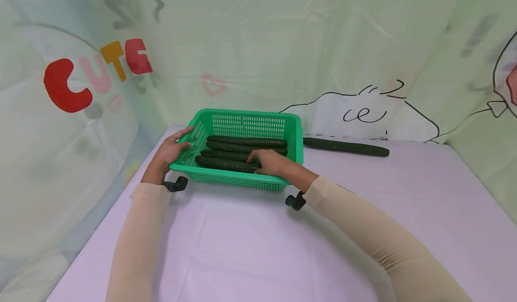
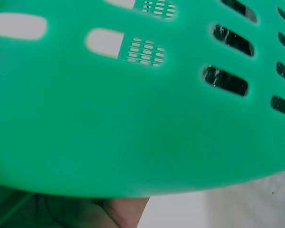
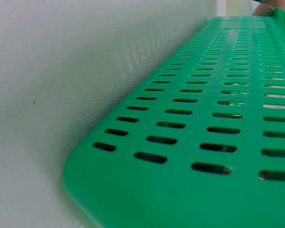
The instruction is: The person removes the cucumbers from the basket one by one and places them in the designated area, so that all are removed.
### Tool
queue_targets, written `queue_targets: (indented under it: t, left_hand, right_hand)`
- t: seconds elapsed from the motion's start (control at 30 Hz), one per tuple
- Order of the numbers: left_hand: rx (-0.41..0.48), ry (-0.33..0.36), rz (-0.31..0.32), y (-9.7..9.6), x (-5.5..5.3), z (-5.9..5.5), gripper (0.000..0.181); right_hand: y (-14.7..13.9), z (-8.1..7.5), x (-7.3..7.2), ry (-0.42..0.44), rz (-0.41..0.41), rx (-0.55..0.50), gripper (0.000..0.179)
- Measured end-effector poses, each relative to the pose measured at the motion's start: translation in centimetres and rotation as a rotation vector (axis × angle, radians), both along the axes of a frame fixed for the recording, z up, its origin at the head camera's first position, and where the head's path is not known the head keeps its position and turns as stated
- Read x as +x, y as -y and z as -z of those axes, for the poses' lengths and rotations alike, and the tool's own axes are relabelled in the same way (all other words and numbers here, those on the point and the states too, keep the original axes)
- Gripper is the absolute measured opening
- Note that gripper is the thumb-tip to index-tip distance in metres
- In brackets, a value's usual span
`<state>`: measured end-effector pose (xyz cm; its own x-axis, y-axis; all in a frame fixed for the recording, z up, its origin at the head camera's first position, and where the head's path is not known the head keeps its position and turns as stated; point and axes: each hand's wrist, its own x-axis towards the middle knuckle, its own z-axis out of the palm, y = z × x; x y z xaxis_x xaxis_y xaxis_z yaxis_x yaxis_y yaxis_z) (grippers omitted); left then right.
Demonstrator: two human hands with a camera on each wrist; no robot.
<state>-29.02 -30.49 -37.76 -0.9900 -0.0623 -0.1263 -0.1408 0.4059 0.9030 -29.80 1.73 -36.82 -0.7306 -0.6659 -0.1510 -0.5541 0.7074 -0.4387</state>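
Note:
A green plastic basket (image 1: pixel 238 181) with slotted walls stands on the table in the head view. Several long dark cucumbers (image 1: pixel 226 163) lie side by side in it. At its left end my left hand (image 1: pixel 168 151) grips the rim, thumb over the edge. My right hand (image 1: pixel 271 162) reaches over the front right rim, fingers curled down round the right end of the nearest cucumber, which it partly hides. The left wrist view shows mostly the basket wall (image 2: pixel 133 128), with part of that hand under its edge. In the right wrist view the slotted front wall (image 3: pixel 180 190) hides the right hand.
Another cucumber (image 1: pixel 347 146) lies on the table right of the basket, near the back edge. The table wears a pale lilac cloth (image 1: pixel 250 248). A printed curtain (image 1: pixel 258 46) hangs close behind and along both sides.

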Motion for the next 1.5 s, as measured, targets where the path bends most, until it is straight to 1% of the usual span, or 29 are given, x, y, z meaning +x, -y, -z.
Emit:
queue_targets:
  t: [0.17, 0.27, 0.7, 0.93, 1.17, 1.37, 1.5]
  left_hand:
    - [0.01, 0.011, -0.002, 0.03, 0.0, -0.06, 0.058]
    - [-0.001, 0.01, 0.0, 0.05, -0.01, -0.09, 0.057]
    - [0.021, 0.015, 0.001, 0.09, -0.12, -0.01, 0.058]
    - [0.001, 0.012, -0.003, 0.05, -0.07, -0.09, 0.058]
    - [0.017, 0.006, -0.007, -0.03, -0.1, -0.04, 0.058]
    - [0.028, 0.002, -0.006, -0.09, -0.09, -0.06, 0.059]
    - [0.042, 0.004, -0.01, -0.08, -0.09, -0.07, 0.058]
  right_hand:
    - [-0.03, -0.12, 0.08, -0.006, -0.005, -0.003, 0.04]
    - [-0.03, -0.12, 0.08, -0.011, -0.007, -0.004, 0.04]
    - [-0.05, -0.12, 0.14, -0.042, -0.016, -0.007, 0.038]
    - [0.01, -0.17, 0.09, -0.049, -0.014, -0.007, 0.038]
    - [-0.04, 0.01, -0.01, -0.072, -0.018, -0.011, 0.038]
    - [-0.14, -0.12, 0.04, -0.056, -0.007, -0.038, 0.04]
    - [-0.18, -0.21, 0.17, -0.049, 0.003, -0.057, 0.037]
